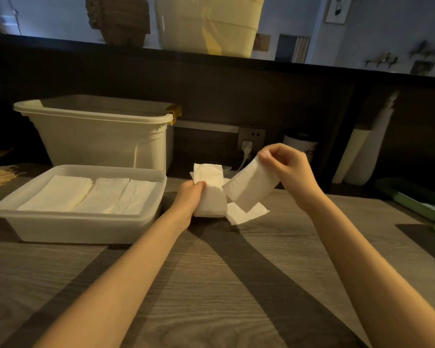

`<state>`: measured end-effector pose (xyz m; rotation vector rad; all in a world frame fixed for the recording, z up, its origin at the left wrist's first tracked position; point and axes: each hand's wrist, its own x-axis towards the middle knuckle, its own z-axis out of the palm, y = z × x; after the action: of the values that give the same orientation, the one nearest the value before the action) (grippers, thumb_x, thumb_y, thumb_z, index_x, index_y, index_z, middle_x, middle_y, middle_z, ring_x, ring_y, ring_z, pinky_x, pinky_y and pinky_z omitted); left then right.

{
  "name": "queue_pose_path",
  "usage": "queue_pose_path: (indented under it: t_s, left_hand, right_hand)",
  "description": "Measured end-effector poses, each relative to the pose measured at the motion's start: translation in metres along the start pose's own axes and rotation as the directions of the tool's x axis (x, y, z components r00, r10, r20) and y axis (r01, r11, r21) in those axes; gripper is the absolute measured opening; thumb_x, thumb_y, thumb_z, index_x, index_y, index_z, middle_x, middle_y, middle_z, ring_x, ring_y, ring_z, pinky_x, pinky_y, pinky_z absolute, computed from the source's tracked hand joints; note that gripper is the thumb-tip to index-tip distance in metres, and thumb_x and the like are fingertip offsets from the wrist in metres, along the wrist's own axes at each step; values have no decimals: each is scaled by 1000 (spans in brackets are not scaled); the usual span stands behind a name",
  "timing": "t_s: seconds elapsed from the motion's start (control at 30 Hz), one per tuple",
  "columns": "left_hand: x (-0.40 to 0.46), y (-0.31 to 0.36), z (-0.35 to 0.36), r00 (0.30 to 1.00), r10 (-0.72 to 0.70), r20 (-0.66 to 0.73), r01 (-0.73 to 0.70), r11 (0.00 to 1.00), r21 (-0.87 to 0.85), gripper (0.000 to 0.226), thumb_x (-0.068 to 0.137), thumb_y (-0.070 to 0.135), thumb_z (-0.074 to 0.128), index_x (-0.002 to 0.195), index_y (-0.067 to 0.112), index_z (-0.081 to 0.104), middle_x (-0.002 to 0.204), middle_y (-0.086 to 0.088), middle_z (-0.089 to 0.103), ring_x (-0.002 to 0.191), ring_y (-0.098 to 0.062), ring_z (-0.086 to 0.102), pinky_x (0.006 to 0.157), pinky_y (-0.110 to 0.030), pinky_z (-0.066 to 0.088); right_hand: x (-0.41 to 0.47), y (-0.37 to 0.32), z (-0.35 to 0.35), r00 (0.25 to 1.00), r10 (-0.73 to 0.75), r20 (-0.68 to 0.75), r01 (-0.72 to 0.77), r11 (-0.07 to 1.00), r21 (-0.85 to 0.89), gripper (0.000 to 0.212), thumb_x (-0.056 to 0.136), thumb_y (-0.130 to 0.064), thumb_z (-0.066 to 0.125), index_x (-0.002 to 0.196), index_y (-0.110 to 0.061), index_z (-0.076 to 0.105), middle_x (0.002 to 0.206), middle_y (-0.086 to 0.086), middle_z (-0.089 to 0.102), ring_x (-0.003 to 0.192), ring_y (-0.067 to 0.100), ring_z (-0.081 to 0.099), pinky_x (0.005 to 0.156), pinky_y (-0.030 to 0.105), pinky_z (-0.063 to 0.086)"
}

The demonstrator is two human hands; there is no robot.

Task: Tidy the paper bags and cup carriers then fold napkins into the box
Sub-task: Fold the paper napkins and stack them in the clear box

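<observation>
Napkin folding is judged under way. One folded white paper napkin (250,188) is pinched aloft by the right hand (284,162); a thin white napkin stack (209,197) is gripped by the left hand (190,194) beside the shallow translucent plastic box (81,222). Light, limp, tearable; edges are best held.

Grey wood-grain countertop (211,285), crossed by dark diagonal shadows. Dark panelled back wall (211,96) behind it, with a wall socket (251,139), plug inserted. Black ledge (236,59) on top. Beyond, pale bluish wall (374,26) carrying a small framed picture (338,8). Dim, warm lighting.
</observation>
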<state>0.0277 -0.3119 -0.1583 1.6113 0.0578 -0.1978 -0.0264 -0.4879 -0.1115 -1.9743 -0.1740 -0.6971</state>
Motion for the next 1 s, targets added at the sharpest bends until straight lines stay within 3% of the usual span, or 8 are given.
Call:
queue_pose_path:
  t_s: [0.2, 0.3, 0.53, 0.6, 0.7, 0.8, 0.9, 1.0]
  left_hand:
    - [-19, 4, 9, 938, -82, 336, 89, 996, -6, 18, 98, 29, 44, 109, 16, 48, 96, -6, 58, 83, -20, 58, 72, -35, 51]
    - [-22, 5, 15, 887, -22, 461, 25, 1000, 1, 21, 100, 29, 37, 111, 18, 51, 96, -5, 60, 85, -19, 59, 68, -31, 50]
    - [-27, 6, 21, 850, -1, 526, -11, 1000, 20, 41, 97, 53, 20, 106, 27, 50, 96, -3, 60, 87, -16, 60, 75, -28, 48]
    - [-27, 4, 23, 851, 4, 526, -50, 996, 73, 38, 95, 55, 27, 104, 27, 50, 96, -1, 60, 89, -16, 60, 79, -28, 49]
    - [-25, -1, 23, 863, 54, 502, -166, 969, 182, 24, 95, 34, 47, 114, 19, 50, 96, 3, 58, 90, -11, 56, 80, -27, 47]
    - [-18, -3, 19, 902, 79, 424, -152, 978, 141, 27, 96, 24, 48, 122, 17, 47, 94, 6, 56, 85, -8, 54, 70, -23, 46]
    - [-12, -2, 10, 954, 76, 291, -86, 996, 22, 37, 96, 23, 49, 132, 18, 42, 99, 5, 55, 87, -11, 54, 66, -23, 46]
    - [-3, -3, 2, 988, 85, 132, -79, 996, -52, 43, 96, 22, 49, 137, 17, 39, 120, -5, 55, 103, -20, 54, 81, -34, 50]
  right_hand:
    - [-4, -4, 8, 963, 52, 264, -16, 990, -138, 9, 88, -24, 62, 96, -27, 63, 91, -10, 65, 77, -3, 64, 62, 11, 51]
    - [-3, 5, 15, 971, 76, 226, -19, 970, -243, 18, 87, -27, 63, 105, -27, 58, 92, -12, 62, 81, 0, 62, 63, 12, 49]
    - [-3, 14, 21, 991, 72, 116, -38, 961, -274, 21, 87, -28, 63, 106, -28, 55, 92, -13, 58, 80, 0, 59, 61, 12, 45]
    - [-4, 16, 24, 993, 69, 101, -38, 959, -282, 21, 87, -27, 64, 107, -24, 59, 93, -11, 59, 84, 4, 60, 63, 11, 45]
    - [-3, 20, 25, 994, 51, 93, -19, 950, -313, 19, 87, -27, 64, 105, -21, 62, 94, -12, 59, 86, 1, 56, 65, 8, 42]
    - [-2, 26, 21, 999, 49, 13, -42, 942, -333, 18, 88, -25, 63, 104, -18, 64, 92, -12, 59, 83, -2, 54, 64, 8, 40]
    - [-2, 48, 13, 983, 150, -107, -181, 901, -395, 20, 89, -28, 62, 106, -17, 64, 96, -7, 60, 90, 8, 57, 73, 17, 44]
    - [-5, 79, 13, 932, 350, -90, -339, 762, -552, 38, 87, -43, 60, 114, -16, 61, 114, 3, 59, 94, 16, 58, 82, 32, 50]
